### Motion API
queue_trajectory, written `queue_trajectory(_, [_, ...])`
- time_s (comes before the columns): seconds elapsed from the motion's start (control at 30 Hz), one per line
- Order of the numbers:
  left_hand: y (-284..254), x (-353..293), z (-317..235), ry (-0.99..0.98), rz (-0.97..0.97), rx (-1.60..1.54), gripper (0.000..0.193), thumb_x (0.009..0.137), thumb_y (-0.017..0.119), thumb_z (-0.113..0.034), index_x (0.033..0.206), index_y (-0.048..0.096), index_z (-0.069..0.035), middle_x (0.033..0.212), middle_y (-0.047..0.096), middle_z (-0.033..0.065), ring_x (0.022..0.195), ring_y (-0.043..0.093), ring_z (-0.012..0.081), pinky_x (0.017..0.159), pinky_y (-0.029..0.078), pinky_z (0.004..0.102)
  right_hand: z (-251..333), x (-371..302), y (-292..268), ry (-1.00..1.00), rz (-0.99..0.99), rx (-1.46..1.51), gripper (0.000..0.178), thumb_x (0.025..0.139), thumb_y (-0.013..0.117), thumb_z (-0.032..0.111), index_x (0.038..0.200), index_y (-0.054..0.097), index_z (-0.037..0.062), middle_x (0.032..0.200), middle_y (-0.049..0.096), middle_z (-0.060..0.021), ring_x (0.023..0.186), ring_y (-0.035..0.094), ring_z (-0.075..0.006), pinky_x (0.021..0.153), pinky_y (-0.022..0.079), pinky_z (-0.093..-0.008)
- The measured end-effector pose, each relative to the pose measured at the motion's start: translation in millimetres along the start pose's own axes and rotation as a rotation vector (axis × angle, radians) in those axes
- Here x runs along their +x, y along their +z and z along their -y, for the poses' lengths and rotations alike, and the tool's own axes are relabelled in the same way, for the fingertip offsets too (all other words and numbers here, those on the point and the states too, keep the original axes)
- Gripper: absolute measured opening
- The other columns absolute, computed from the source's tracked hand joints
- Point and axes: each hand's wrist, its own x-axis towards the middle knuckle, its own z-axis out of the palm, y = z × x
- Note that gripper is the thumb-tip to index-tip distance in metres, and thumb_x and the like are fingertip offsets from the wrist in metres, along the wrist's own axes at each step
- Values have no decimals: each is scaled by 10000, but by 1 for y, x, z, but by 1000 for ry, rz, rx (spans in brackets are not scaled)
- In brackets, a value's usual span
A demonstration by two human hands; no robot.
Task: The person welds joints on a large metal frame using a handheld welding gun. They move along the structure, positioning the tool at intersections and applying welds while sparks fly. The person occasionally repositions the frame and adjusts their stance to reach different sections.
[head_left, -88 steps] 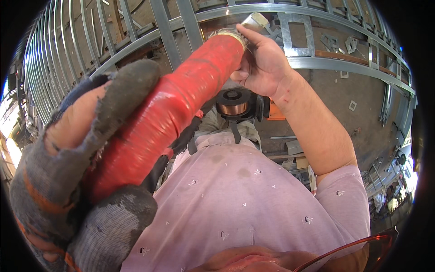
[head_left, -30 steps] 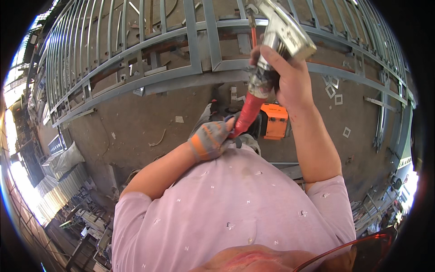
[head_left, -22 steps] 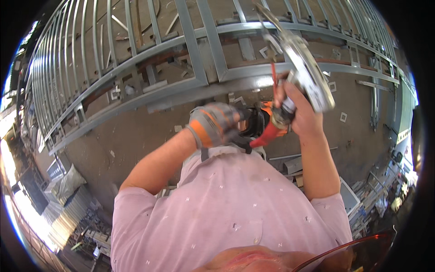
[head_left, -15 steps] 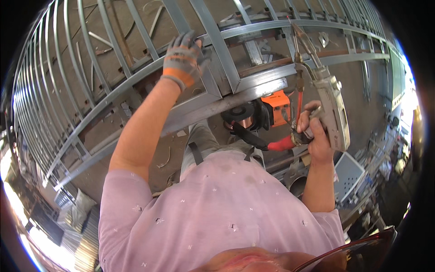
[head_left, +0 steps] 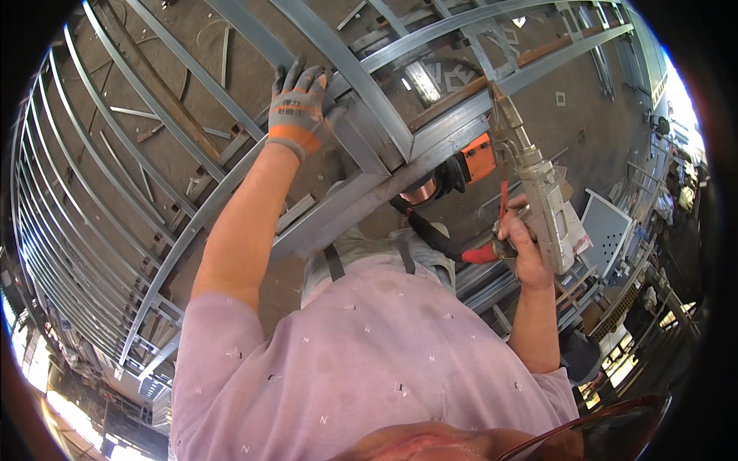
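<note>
My left hand (head_left: 296, 115), in a grey and orange glove, lies on the grey metal frame (head_left: 369, 138) where an upright bar meets the rail. Its fingers point away from me, stretched and slightly apart. In my bare right hand (head_left: 523, 238) is a metal welding gun (head_left: 542, 184), held by its grip with the fingers wrapped round it. A thin wire tube runs along its nozzle. The nozzle tip points away from me and appears near the frame's lower rail; whether it touches cannot be told. A black and red cable (head_left: 438, 238) leads from the grip.
Long curved railing bars (head_left: 100, 200) spread across the left. An orange machine (head_left: 478, 157) with a copper-coloured wire spool (head_left: 419, 190) stands below the frame. A perforated grey panel (head_left: 603, 230) and stacked metal profiles (head_left: 492, 292) lie at right. Metal offcuts (head_left: 134, 113) litter the floor.
The view has turned, so the frame sits differently. My left fingers have straightened on the bar. The welding gun's nozzle has come nearer to me, lower in the picture, still in my right hand.
</note>
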Motion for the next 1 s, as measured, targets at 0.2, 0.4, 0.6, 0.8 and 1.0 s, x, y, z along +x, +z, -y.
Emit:
queue_trajectory(0.2, [-8,-7,4,153,21,72,690,921,778,-548,1517,650,-223,1637,535,127,1569,424,447,1284,333,618,-16,-13,7,11,-29,34,307,1036,767,78,1318,665,13,1006,671,-28,849,644,-104,754,541,-278])
queue_trajectory(0.4, [-28,-1,-5,187,186,299,670,961,728,-567,1551,633,-265,1693,494,97,1585,421,424,1268,355,606,-27,-28,23,-2,-59,12,267,1064,724,98,1298,642,-1,964,660,-35,827,638,-124,751,541,-295])
queue_trajectory(0.6, [-33,4,-6,147,193,314,639,1032,645,-584,1584,606,-265,1763,416,61,1615,393,371,1284,347,596,-58,-39,26,-17,-44,-101,296,1043,749,71,1322,661,32,1018,667,-26,839,636,-106,746,551,-290])
queue_trajectory(0.8, [-15,20,7,188,39,223,528,1039,663,-466,1506,663,-220,1437,731,105,1494,543,349,1276,390,498,-79,-57,45,-15,-123,-89,305,979,851,126,1240,758,-2,991,764,-37,898,687,-125,821,564,-315])
queue_trajectory(1.0, [5,32,34,184,-62,-82,530,951,782,-448,1424,727,-218,1363,756,78,1367,629,344,1252,394,510,-84,-64,70,66,-185,-69,320,968,855,109,1246,747,-9,993,755,-41,906,688,-126,827,557,-309])
